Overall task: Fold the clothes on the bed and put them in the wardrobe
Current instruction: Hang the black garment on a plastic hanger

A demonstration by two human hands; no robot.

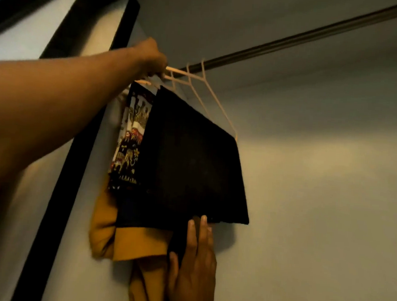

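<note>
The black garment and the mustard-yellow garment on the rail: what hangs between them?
In the head view, a patterned garment hangs between the black garment and the mustard-yellow garment.

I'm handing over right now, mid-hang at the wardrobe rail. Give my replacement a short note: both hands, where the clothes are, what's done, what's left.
Left hand: raised to the rail, gripping the hanger tops at the hooks.
Right hand: below, fingers straight, touching the lower edge of the black garment.
Clothes: the black garment hangs folded over a pale hanger; a patterned garment and a mustard-yellow garment hang behind it, toward the left end.
Done: these three are up on the rail.
Left: steady the black one, let go. The bed is out of view, so check there for more clothes.
</note>
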